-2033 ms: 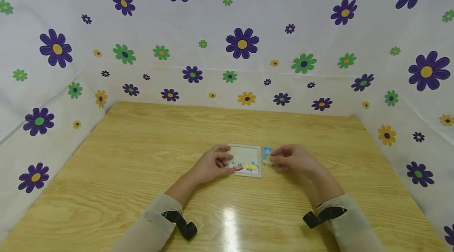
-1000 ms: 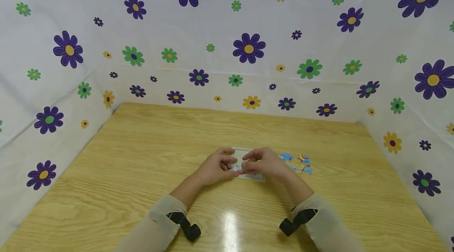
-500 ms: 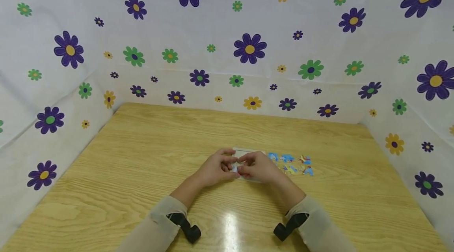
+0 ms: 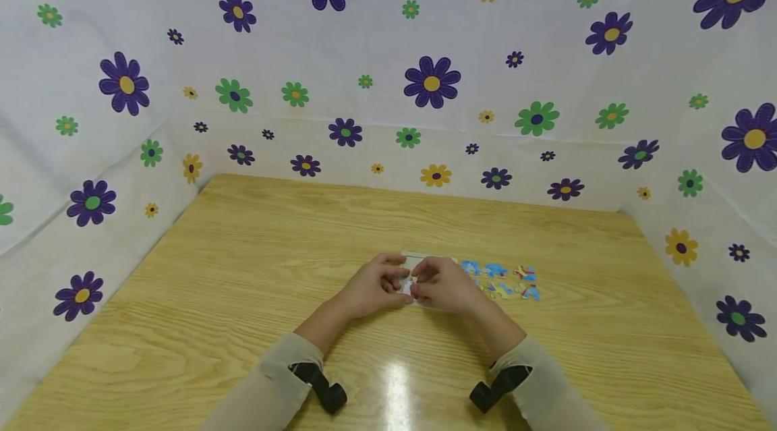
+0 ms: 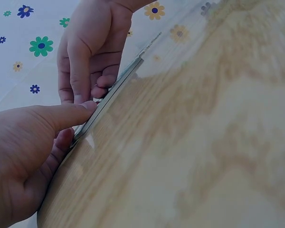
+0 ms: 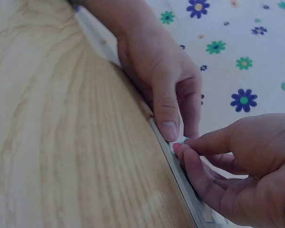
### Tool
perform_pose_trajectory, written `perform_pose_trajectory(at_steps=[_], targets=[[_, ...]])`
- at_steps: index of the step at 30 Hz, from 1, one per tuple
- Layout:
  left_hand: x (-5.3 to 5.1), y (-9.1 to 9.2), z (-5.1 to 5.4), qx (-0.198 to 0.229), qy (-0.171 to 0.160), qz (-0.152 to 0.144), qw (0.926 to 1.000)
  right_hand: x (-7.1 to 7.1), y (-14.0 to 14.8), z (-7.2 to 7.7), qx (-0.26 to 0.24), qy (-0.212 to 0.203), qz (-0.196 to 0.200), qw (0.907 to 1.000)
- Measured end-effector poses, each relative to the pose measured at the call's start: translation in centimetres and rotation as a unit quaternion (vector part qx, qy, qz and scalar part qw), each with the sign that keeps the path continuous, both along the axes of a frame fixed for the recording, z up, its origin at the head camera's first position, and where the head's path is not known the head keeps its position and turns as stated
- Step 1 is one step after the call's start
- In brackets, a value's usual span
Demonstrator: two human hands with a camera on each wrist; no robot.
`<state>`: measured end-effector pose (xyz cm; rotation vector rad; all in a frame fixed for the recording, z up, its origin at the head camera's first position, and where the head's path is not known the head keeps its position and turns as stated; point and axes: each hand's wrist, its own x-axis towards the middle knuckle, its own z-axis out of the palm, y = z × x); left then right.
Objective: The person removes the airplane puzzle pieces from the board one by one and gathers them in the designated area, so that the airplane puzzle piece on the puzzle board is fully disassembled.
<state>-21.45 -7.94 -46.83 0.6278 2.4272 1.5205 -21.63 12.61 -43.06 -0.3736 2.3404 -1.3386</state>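
Note:
A shallow puzzle tray with a pale rim (image 4: 425,255) lies flat on the table, mostly covered by both hands in the head view. My left hand (image 4: 367,288) grips its left side, the thumb on the near rim (image 6: 167,151) and the fingers curled at the far part. Over the tray's inside, my right hand (image 4: 446,286) pinches a small puzzle piece (image 6: 186,138) between thumb and forefinger; little of its print shows. Right of the tray lie several loose jigsaw pieces (image 4: 494,270) in blue, yellow and red. Pieces inside the tray are largely hidden.
The wood-grain table (image 4: 273,242) reaches out on all sides of the tray. White cloth with printed flowers (image 4: 432,83) stands behind it and along both sides. Black straps or mounts (image 4: 322,387) sit at both cuffs.
My right hand came from the loose pieces on the right to over the tray, then shifted slightly left and stays there. My left hand has kept its grip. The head view has shifted slightly.

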Motion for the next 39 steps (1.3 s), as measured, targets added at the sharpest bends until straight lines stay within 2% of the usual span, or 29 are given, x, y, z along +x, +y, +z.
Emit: perform_pose_trajectory(at_steps=[3,6,18,32,39], targets=[[0.0,0.1,0.0,-0.001,0.0,-0.001,1.0,-0.2,0.6,-0.1,-0.045,-0.043,-0.028,0.9977],[-0.1,0.1,0.1,-0.008,0.001,0.001,1.0,-0.3,1.0,0.0,-0.049,-0.056,-0.044,0.9963],[-0.1,0.2,0.3,-0.011,0.015,0.008,0.9998,0.1,3.0,0.3,-0.07,-0.028,-0.021,0.9969],[-0.1,0.2,0.1,-0.014,0.008,0.009,0.9998,1.2,5.9,0.7,-0.077,-0.062,-0.051,0.9938],[0.0,0.2,0.1,-0.019,-0.002,0.016,0.9997,1.9,7.6,0.9,-0.058,-0.052,-0.055,0.9955]])
